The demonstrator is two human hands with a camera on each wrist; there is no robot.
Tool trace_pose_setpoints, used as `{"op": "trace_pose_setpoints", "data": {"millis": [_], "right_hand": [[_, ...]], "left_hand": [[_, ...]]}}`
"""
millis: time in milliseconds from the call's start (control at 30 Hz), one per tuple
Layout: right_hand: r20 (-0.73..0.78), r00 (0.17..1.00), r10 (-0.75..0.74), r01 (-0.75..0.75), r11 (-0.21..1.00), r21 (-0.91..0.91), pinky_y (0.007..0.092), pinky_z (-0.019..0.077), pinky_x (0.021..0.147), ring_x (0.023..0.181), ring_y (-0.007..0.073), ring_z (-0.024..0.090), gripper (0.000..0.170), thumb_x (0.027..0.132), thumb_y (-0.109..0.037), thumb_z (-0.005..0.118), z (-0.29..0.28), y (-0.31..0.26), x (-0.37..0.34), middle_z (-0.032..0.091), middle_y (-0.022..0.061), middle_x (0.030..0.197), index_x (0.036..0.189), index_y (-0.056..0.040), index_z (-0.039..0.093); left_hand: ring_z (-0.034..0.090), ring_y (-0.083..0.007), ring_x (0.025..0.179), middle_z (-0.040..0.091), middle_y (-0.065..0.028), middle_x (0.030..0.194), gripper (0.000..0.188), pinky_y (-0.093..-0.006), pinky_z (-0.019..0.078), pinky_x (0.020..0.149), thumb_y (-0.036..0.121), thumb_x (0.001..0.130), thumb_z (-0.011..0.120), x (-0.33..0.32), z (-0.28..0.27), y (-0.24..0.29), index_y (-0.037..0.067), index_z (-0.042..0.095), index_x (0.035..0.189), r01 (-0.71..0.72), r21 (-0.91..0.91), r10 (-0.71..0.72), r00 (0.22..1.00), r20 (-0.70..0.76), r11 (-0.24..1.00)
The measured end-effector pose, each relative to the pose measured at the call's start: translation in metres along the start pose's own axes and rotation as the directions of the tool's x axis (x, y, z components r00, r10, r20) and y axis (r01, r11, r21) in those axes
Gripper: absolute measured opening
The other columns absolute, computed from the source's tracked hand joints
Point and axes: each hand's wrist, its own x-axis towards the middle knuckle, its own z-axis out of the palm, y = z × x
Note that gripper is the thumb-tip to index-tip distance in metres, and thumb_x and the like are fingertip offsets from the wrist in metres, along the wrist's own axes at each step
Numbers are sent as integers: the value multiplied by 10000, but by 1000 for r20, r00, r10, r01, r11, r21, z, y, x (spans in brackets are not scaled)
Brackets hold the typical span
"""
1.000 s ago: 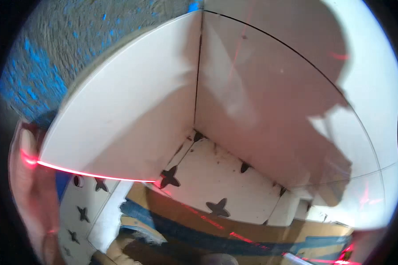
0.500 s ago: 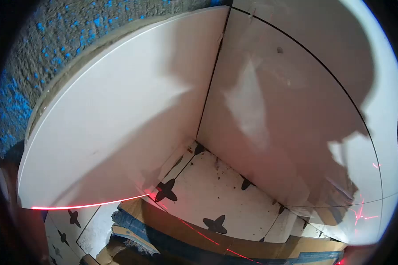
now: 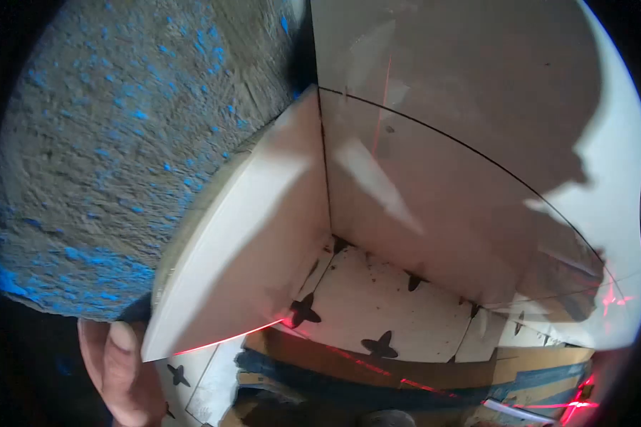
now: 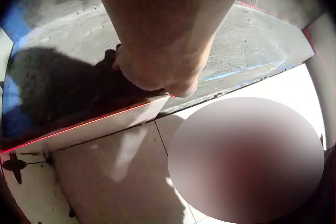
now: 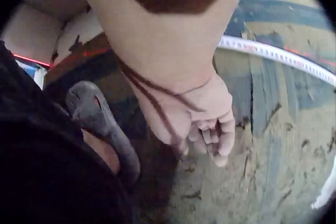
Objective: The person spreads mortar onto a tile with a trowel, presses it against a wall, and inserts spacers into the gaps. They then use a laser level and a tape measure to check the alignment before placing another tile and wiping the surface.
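In the head view a white wall tile (image 3: pixel 242 270) stands at the left of a corner, a red laser line along its lower edge. My left hand (image 3: pixel 124 373) is at the tile's outer lower corner, thumb pointing up right beside the edge. The left wrist view shows the same hand (image 4: pixel 163 71) over the end of the tile (image 4: pixel 110 121); most fingers are hidden, so I cannot tell whether they curl round it. Low over taped cardboard (image 5: pixel 236 176), my right hand (image 5: pixel 205 119) hangs with loosely curled fingers, nothing visible in it.
Rough grey wall (image 3: pixel 121 156) flecked with blue borders the tile. Large white tiles (image 3: pixel 449 192) cover the adjoining wall. Below lie patterned floor tiles (image 3: pixel 384 313) and cardboard (image 3: pixel 292 349) with blue tape. A white measuring tape (image 5: pixel 278 56) and a grey shoe (image 5: pixel 100 113) are near my right hand.
The head view has shifted, bringing more grey wall into sight. My left hand, mostly hidden half a second ago, shows again at the tile's outer corner.
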Motion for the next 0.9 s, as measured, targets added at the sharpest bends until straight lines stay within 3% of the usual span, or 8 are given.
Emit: {"op": "trace_pose_setpoints", "data": {"millis": [100, 167, 267, 333, 500, 533, 633, 900], "right_hand": [[-26, 995, 97, -100, 954, -283, 552, 581, 698, 770, 419, 728, 288, 849, -281, 634, -248, -121, -31, 726, 201, 806, 973, -27, 690], [-370, 924, 95, -197, 948, -249, 555, 570, 694, 800, 426, 699, 187, 835, -250, 625, -327, -174, -58, 689, 175, 845, 897, -85, 689], [-459, 888, 23, -264, 843, -469, 494, 552, 525, 691, 329, 686, 117, 782, -186, 681, -403, -229, -66, 648, 128, 766, 774, -76, 639], [-492, 849, -195, -223, 711, -667, 465, 534, 503, 634, 272, 642, 120, 735, -154, 688, -423, -235, -48, 573, 93, 691, 705, -102, 583], [-428, 704, -567, -156, 465, -872, 459, 540, 779, 820, 320, 622, 201, 682, -161, 665, -469, -242, 26, 565, 145, 895, 827, -40, 596], [-434, 702, -565, -155, 473, -867, 459, 540, 779, 820, 320, 622, 201, 682, -161, 665, -472, -238, 39, 565, 145, 895, 827, -40, 596], [-541, 415, -732, -284, 461, -841, 461, 526, 828, 847, 327, 612, 183, 676, -117, 664, -481, -234, 70, 562, 145, 914, 813, -24, 587], [-641, 237, -730, -280, 581, -764, 481, 523, 854, 890, 333, 626, 210, 668, -99, 680, -456, -202, 125, 605, 156, 957, 851, -1, 645]], "left_hand": [[472, -323, 1368, 421, -201, 1526, 891, -478, 309, 1178, 426, 960, 689, 2, 1, -5, -51, 259, 1577, -136, 45, 138, 989, -47, 990], [445, -321, 1397, 421, -211, 1519, 905, -475, 307, 1187, 427, 968, 688, 8, -5, -20, -72, 240, 1577, -314, 162, 325, 945, -45, 935], [429, -303, 1388, 440, -190, 1474, 942, -418, 286, 1183, 396, 893, 782, 6, 1, -16, -78, 284, 1538, -201, 23, 202, 972, -123, 979], [493, -253, 1302, 461, -149, 1427, 866, -397, 359, 1120, 407, 937, 733, 4, -7, -12, -67, 312, 1527, -131, 0, 131, 991, -8, 991], [557, -195, 1191, 578, -92, 1220, 654, -396, 370, 1090, 376, 1012, 624, 0, 2, -15, -24, 400, 1479, -173, -66, 173, 985, 3, 983], [553, -207, 1219, 584, -99, 1241, 644, -413, 356, 1109, 377, 1021, 605, 0, 4, -14, -25, 402, 1481, -195, -93, 200, 979, 47, 976], [523, -238, 1344, 574, -97, 1437, 521, -458, 346, 1161, 362, 1061, 531, 4, -32, -25, 37, 501, 1469, -181, -186, 213, 962, 169, 966], [524, -229, 1340, 584, -89, 1407, 476, -462, 358, 1163, 332, 1063, 535, 2, -45, -32, 53, 525, 1448, -148, -282, 199, 966, 163, 948]]}}
